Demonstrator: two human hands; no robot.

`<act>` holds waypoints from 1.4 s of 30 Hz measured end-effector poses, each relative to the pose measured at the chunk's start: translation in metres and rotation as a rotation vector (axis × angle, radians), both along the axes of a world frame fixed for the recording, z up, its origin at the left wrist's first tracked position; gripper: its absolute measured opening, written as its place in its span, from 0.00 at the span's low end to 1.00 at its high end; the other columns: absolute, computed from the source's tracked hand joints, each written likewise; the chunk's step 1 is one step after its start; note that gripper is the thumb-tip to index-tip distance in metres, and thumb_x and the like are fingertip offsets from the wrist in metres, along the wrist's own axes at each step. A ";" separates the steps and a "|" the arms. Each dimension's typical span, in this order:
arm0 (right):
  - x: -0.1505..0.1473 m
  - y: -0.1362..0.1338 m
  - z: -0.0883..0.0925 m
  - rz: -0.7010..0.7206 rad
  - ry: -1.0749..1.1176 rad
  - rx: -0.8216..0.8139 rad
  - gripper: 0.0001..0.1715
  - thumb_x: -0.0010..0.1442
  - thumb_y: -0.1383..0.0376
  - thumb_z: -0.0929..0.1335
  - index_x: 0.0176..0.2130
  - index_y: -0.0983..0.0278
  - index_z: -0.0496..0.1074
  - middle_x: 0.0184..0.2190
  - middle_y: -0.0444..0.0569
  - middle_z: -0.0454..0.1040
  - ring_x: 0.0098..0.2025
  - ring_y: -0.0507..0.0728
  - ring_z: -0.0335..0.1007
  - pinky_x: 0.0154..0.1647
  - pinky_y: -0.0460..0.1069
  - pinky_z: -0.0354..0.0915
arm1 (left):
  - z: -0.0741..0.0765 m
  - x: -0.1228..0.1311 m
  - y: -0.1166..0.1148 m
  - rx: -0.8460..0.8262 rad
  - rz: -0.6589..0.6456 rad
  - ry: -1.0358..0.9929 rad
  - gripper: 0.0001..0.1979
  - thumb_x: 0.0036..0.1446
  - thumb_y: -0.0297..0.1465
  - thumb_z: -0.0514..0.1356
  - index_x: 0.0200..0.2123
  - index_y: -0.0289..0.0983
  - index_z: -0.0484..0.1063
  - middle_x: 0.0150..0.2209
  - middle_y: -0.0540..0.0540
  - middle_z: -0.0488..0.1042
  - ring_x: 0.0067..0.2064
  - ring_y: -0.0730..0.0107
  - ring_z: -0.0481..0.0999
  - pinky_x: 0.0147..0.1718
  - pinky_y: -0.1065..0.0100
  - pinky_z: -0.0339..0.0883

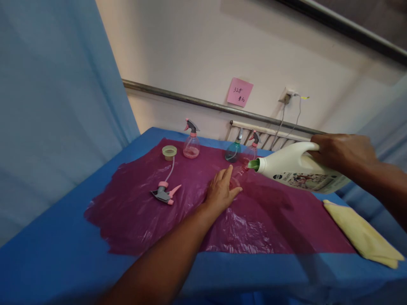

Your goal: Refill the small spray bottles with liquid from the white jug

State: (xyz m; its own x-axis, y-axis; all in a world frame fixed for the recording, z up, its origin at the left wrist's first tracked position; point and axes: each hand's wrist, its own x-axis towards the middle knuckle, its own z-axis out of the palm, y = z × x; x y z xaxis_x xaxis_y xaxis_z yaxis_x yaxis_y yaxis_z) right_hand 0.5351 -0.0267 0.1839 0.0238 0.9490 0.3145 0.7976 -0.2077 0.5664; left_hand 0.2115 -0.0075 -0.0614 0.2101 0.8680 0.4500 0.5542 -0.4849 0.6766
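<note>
My right hand (345, 148) is closed round the handle of a large cream-white jug (286, 167) with a printed label. The jug is tipped on its side, and its green-lined mouth hangs over the opening of a clear bottle (238, 174) without a spray head. Against that bottle's near left side, my left hand (221, 190) curls its thumb and fingers, hiding part of it. Whether liquid is flowing is hard to make out. A pink and grey trigger spray head (163, 194) with its tube lies to the left, the tube's end by a small pale green cup (169, 151).
Behind stand a clear spray bottle (191, 148) with pink liquid, a teal spray bottle (233, 151) and another pink-topped spray bottle (253, 142). Crinkled purple plastic sheeting (133, 212) covers the blue table (57, 250). A folded yellow cloth (362, 233) lies at right.
</note>
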 end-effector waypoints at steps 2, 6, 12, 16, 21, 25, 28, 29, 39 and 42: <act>0.000 0.000 0.000 0.002 -0.003 -0.001 0.24 0.73 0.44 0.60 0.44 0.54 0.76 0.42 0.53 0.85 0.41 0.66 0.81 0.30 0.54 0.55 | 0.000 0.000 0.000 0.003 0.002 0.004 0.48 0.63 0.36 0.76 0.80 0.42 0.59 0.72 0.34 0.72 0.73 0.43 0.72 0.73 0.45 0.67; -0.001 -0.001 0.001 -0.013 -0.006 -0.006 0.22 0.73 0.45 0.60 0.43 0.54 0.75 0.43 0.52 0.85 0.42 0.65 0.81 0.30 0.54 0.55 | -0.001 0.000 0.000 0.007 0.004 -0.002 0.48 0.63 0.36 0.76 0.80 0.43 0.59 0.71 0.35 0.72 0.73 0.44 0.73 0.73 0.45 0.68; -0.002 -0.001 0.003 -0.026 0.006 -0.018 0.23 0.73 0.44 0.60 0.44 0.53 0.76 0.43 0.52 0.85 0.42 0.65 0.80 0.30 0.54 0.56 | -0.002 0.000 0.001 0.002 0.005 0.002 0.48 0.63 0.36 0.76 0.80 0.42 0.59 0.71 0.34 0.72 0.73 0.43 0.72 0.73 0.45 0.68; -0.004 -0.001 0.003 -0.020 0.024 -0.016 0.23 0.72 0.44 0.61 0.43 0.53 0.76 0.42 0.52 0.85 0.41 0.65 0.79 0.30 0.54 0.54 | 0.000 0.000 0.000 0.005 0.002 -0.006 0.48 0.63 0.36 0.76 0.80 0.44 0.59 0.71 0.35 0.72 0.73 0.44 0.72 0.73 0.45 0.68; -0.002 -0.001 0.002 -0.004 0.019 0.003 0.22 0.71 0.44 0.62 0.43 0.53 0.77 0.41 0.52 0.85 0.39 0.65 0.78 0.30 0.54 0.53 | 0.003 0.000 -0.002 -0.013 0.003 0.003 0.48 0.63 0.36 0.76 0.80 0.43 0.59 0.72 0.35 0.71 0.74 0.44 0.72 0.73 0.45 0.67; -0.001 -0.001 0.002 0.023 0.019 0.019 0.22 0.72 0.44 0.62 0.43 0.53 0.77 0.42 0.52 0.85 0.39 0.65 0.78 0.30 0.53 0.52 | 0.003 0.000 -0.002 -0.016 0.004 0.014 0.47 0.64 0.36 0.75 0.80 0.43 0.59 0.72 0.35 0.72 0.74 0.44 0.72 0.73 0.45 0.67; -0.002 -0.001 0.002 0.005 0.023 0.009 0.22 0.72 0.45 0.62 0.43 0.53 0.77 0.42 0.52 0.86 0.39 0.65 0.79 0.30 0.53 0.52 | 0.001 0.000 -0.001 -0.003 0.000 0.007 0.47 0.64 0.37 0.75 0.80 0.44 0.58 0.72 0.36 0.71 0.74 0.44 0.72 0.73 0.45 0.67; -0.002 -0.001 0.003 -0.004 0.025 0.002 0.22 0.72 0.44 0.62 0.43 0.53 0.77 0.43 0.52 0.86 0.40 0.65 0.79 0.30 0.53 0.52 | 0.001 0.000 -0.001 -0.002 -0.001 0.005 0.47 0.64 0.37 0.75 0.80 0.45 0.58 0.72 0.36 0.71 0.74 0.44 0.72 0.73 0.46 0.67; -0.002 -0.001 0.003 -0.004 0.015 -0.007 0.24 0.73 0.44 0.60 0.44 0.54 0.77 0.43 0.54 0.86 0.42 0.66 0.81 0.31 0.54 0.54 | 0.002 0.001 -0.001 -0.014 0.003 0.007 0.48 0.63 0.36 0.76 0.80 0.41 0.59 0.72 0.33 0.71 0.74 0.43 0.72 0.73 0.45 0.67; 0.000 0.000 0.002 -0.006 0.013 -0.008 0.23 0.73 0.44 0.61 0.44 0.54 0.77 0.43 0.53 0.85 0.41 0.66 0.81 0.30 0.54 0.54 | 0.001 0.000 -0.001 -0.013 0.004 0.011 0.48 0.63 0.36 0.76 0.80 0.42 0.58 0.72 0.34 0.71 0.74 0.43 0.71 0.73 0.45 0.66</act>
